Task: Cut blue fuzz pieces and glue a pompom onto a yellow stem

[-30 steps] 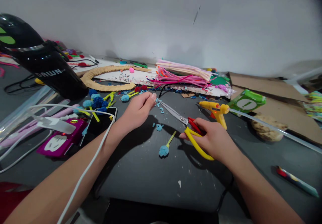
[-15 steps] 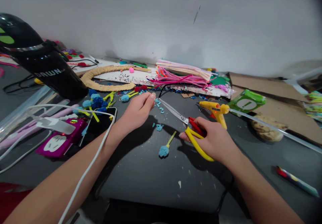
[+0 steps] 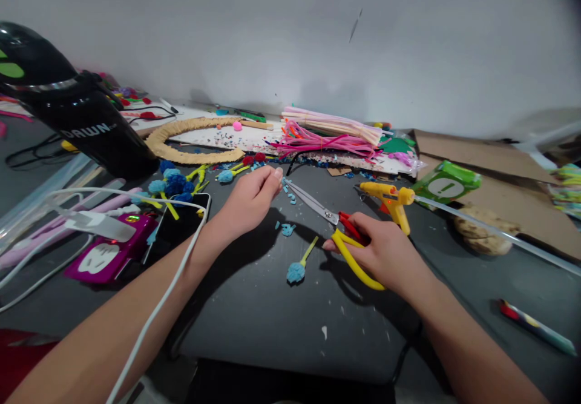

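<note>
My right hand (image 3: 379,248) grips a pair of scissors (image 3: 324,213) with red and yellow handles. Their blades point up and left, the tips close beside the fingertips of my left hand (image 3: 255,199). That hand is closed in a pinch; a bit of light blue shows at its fingertips, but what it holds is mostly hidden. Small light-blue snippets (image 3: 287,229) lie on the table below the blades. Nearer to me rests a light-blue fuzzy flower (image 3: 296,272) on a short yellow-green stem.
A yellow glue gun (image 3: 391,200) with a long clear stick lies right, near a green box (image 3: 447,183). Pipe-cleaner bundles (image 3: 329,134) and a tan ring (image 3: 158,143) lie behind. Left are a black bottle (image 3: 97,119), purple power strip (image 3: 109,255), blue flowers (image 3: 175,181) and white cable (image 3: 175,280).
My right hand and the scissors have shifted slightly left, bringing the tips nearer my left fingers. My left hand has edged slightly to the right, still pinched.
</note>
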`<state>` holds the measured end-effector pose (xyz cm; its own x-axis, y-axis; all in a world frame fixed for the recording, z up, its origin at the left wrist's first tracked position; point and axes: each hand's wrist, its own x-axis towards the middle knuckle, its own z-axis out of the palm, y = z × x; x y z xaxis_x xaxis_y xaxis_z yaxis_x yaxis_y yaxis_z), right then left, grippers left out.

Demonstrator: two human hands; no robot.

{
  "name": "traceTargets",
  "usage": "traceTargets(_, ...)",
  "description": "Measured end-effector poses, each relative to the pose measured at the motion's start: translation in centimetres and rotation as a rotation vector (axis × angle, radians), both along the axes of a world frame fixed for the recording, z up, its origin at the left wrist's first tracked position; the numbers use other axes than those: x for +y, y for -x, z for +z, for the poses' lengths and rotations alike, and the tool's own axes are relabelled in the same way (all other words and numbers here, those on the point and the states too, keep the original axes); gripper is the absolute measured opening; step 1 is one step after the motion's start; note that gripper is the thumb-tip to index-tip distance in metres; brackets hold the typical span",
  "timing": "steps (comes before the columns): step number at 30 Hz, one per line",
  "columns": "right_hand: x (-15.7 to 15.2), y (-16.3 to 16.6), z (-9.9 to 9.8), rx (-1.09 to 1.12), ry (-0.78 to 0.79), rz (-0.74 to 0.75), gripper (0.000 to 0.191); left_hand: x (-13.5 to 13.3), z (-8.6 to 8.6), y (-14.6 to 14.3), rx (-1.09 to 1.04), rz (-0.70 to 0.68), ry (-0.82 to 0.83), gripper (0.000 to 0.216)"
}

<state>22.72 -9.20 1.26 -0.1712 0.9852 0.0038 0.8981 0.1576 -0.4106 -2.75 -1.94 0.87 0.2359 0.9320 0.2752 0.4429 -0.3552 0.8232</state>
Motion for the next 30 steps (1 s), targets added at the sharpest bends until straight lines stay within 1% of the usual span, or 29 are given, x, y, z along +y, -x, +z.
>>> traceTargets(7, 0.01, 0.07, 0.04, 0.028, 0.018, 0.002, 0.052, -0.01, -0.04, -0.05, 0.000, 0.002, 0.003, 0.040)
traceTargets(13, -0.15, 0.04, 0.13, 0.028, -0.034, -0.041, 0.052, 0.08, -0.12, -0.03, -0.028, -0.002, 0.008, 0.039)
traceTargets(17, -0.14, -0.04, 0.27, 0.010, -0.005, -0.061, 0.052, 0.08, -0.15, -0.01, -0.034, -0.001, 0.006, 0.039)
traceTargets(30, -0.06, -0.11, 0.02, 0.018, -0.008, -0.022, 0.053, 0.03, -0.08, -0.10, -0.024, -0.016, 0.012, 0.039)
